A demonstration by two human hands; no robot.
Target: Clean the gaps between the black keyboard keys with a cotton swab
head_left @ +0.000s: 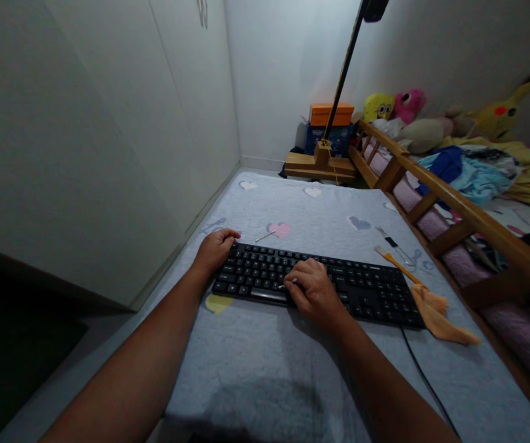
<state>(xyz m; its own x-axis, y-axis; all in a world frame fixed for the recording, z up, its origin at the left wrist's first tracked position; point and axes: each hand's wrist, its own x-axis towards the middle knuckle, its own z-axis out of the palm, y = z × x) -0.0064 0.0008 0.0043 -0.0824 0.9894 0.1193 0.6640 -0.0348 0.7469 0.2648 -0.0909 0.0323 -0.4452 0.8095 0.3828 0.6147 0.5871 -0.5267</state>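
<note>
A black keyboard [361,295] lies on a light blue cloth with heart prints. My left hand [216,251] grips its far left corner, fingers wrapped over the edge. Over the middle keys, my right hand [311,289] pinches a cotton swab [287,283], whose white tip points left and down at the keys near the space bar. A second cotton swab [265,235] rests on the cloth just beyond the keyboard, by a pink heart.
Right of the keyboard lie a brush [396,263] with a yellow handle, a thin metal tool [394,245] and an orange cloth [444,314]. A cable [426,375] runs toward me. A wooden bed rail [468,231] borders the right, a white cabinet [121,123] the left.
</note>
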